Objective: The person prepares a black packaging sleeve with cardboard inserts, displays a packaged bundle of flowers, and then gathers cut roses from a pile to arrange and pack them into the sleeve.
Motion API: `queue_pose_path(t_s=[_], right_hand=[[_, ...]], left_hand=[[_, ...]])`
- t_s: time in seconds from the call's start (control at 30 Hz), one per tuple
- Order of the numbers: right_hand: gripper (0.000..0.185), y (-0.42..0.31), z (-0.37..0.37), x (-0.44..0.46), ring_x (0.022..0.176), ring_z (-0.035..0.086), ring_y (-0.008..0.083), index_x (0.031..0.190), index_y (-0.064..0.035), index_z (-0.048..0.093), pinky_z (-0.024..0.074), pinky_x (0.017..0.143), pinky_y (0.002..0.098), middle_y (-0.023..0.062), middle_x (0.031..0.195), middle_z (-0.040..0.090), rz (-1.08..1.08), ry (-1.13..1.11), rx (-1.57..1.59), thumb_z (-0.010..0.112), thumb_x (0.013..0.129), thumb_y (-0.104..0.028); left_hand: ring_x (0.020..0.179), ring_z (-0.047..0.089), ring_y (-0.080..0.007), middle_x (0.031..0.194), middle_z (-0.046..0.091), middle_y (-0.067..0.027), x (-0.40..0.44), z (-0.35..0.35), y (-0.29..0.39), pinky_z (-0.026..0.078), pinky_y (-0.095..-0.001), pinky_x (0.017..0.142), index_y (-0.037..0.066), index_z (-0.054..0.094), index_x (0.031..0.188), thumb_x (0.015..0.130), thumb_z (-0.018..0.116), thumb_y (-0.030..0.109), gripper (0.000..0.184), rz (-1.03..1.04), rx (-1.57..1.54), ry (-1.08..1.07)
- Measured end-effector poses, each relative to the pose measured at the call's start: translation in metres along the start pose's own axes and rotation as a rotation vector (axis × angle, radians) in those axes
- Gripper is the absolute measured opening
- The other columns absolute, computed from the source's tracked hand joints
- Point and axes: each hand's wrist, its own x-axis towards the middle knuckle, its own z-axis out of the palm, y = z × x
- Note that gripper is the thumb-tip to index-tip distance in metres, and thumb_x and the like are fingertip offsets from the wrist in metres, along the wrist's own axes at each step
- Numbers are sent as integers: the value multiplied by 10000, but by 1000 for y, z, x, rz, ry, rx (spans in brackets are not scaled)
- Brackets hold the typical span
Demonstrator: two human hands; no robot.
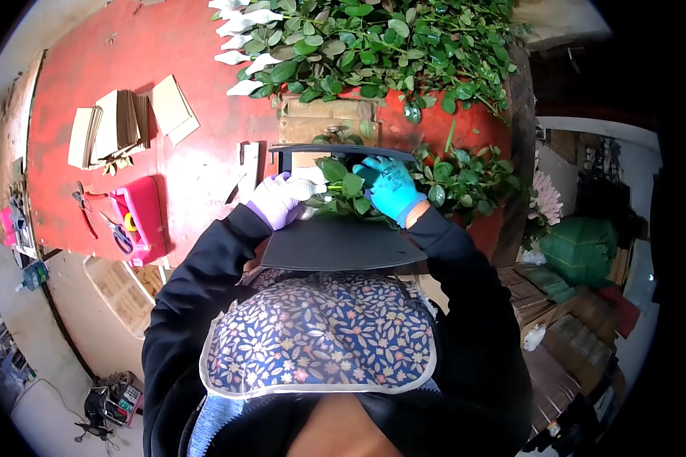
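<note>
My left hand (279, 200), in a pale purple glove, is closed at the head end of a leafy flower stem (343, 183); the head is covered by a white sleeve (308, 188). Wearing a teal glove, my right hand (391, 188) curls round the stem's leafy part, its fingertips partly hidden by leaves. Both hands work between two dark panels of a black stand (343, 245), one panel near my apron and one beyond my hands. More leafy stems (465, 181) lie to the right of my right hand.
A large pile of leafy stems with white-sleeved heads (389, 49) covers the far side of the red table (206, 46). Cardboard pieces (113, 129), a pink box (141, 217) with scissors (119, 236), and red-handled pruning shears (86, 207) lie left. A green sack (581, 250) stands right.
</note>
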Motion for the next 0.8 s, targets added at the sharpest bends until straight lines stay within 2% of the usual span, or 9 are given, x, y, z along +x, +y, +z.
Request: queue_pose_path(t_s=[0.1,0.13,0.2,0.3,0.37,0.43,0.57,0.63,0.8], right_hand=[[345,-7,-15,13,938,564,338,1045,-61,670,455,798,444,187,1000,627,205,-378,42,685,715,-161],[188,2,7,4,816,572,349,851,-34,704,460,734,438,185,832,632,140,-370,-75,663,738,-179],[177,6,-6,14,775,589,350,845,-43,709,471,708,446,180,791,636,98,-475,-65,637,745,-171],[142,12,-3,9,683,601,343,704,-50,704,482,641,439,163,691,625,120,-473,24,607,739,-148],[98,15,0,5,692,564,335,727,-35,675,447,639,451,149,716,610,103,-375,63,629,697,-115],[319,9,4,4,894,580,345,1003,-35,630,478,787,436,156,998,622,39,-41,155,645,688,-81],[388,-6,-29,5,1084,533,317,1078,-103,614,432,907,443,105,1202,561,37,-44,127,651,694,-150],[397,-8,-28,0,1170,495,298,1077,-114,583,400,964,452,88,1282,529,-86,-40,61,666,692,-157],[375,-20,-33,-14,1213,448,290,1084,-113,574,377,961,443,82,1332,484,-107,-177,-44,619,713,-134]], left_hand=[[842,597,-349,1028,627,-103,1,3,-5,514,-414,710,113,587,1042,647,660,36,408,11,18,-51],[842,592,-354,1049,621,-105,0,4,-6,511,-417,711,118,580,1075,646,656,33,444,6,25,-62],[842,586,-358,1069,614,-107,-4,13,-14,508,-420,713,123,573,1108,644,652,30,480,1,38,-72],[897,590,-360,1136,585,-121,-5,22,-22,511,-413,762,124,556,1158,646,661,26,532,-376,-742,-129],[980,585,-352,1189,549,-143,-4,3,-4,505,-395,835,123,522,1201,669,671,28,561,-6,-250,57],[1011,589,-332,1189,529,-149,-17,4,-9,497,-362,865,91,485,1222,699,670,20,559,-122,-139,20],[932,595,-220,1072,547,-111,-28,22,-20,503,-323,802,39,435,1164,770,626,-55,449,-223,-196,186],[874,601,-175,1048,558,-101,-27,22,-16,513,-301,745,11,420,1164,775,591,-72,433,-573,-408,171],[1026,622,-209,1175,598,-111,-16,16,-8,518,-302,852,68,528,1166,734,355,-242,559,-267,-762,61]])
